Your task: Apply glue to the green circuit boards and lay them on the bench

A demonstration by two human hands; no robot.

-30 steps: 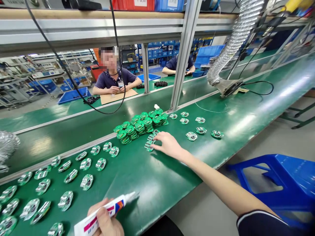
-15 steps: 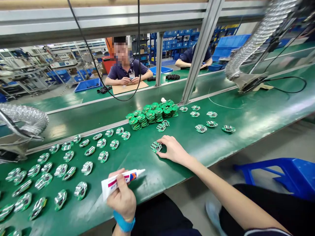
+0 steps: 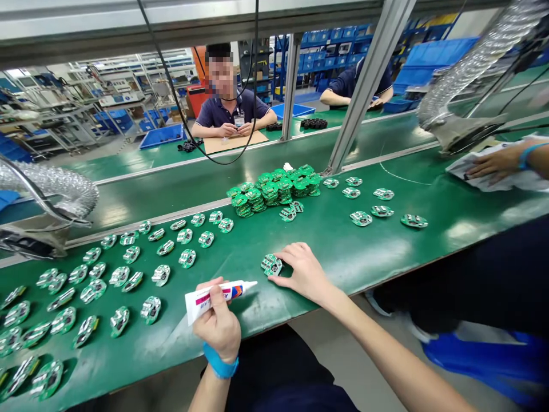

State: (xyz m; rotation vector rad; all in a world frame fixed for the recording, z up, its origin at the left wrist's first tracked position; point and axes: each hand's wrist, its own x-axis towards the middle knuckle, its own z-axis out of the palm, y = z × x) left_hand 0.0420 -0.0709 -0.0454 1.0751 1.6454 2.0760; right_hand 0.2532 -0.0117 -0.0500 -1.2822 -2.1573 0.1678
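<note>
My left hand (image 3: 219, 326) is wrapped round a white glue tube (image 3: 210, 298), its thumb lying along the side. The tube's narrow nozzle points right, a short way left of my right hand. My right hand (image 3: 302, 272) has its thumb and forefinger at the near and far edges of a green circuit board (image 3: 271, 264), which lies on the bench. Beyond it, two overlapping boards (image 3: 288, 214) lie in front of a pile of stacked green circuit boards (image 3: 270, 191). Several more loose boards (image 3: 160, 275) are spread out on the left.
The green bench (image 3: 240, 246) also carries several boards (image 3: 361, 218) on the right. A co-worker's hand (image 3: 493, 163) presses a white cloth (image 3: 472, 169) at far right. Silvery ducts (image 3: 454, 80) hang at both sides. Two people sit across, behind a metal post (image 3: 358, 97).
The view has shifted, and a co-worker's hand with a white cloth has come in at the right. My right thumb and forefinger look slightly wider apart at the board. The tube stays in my left hand.
</note>
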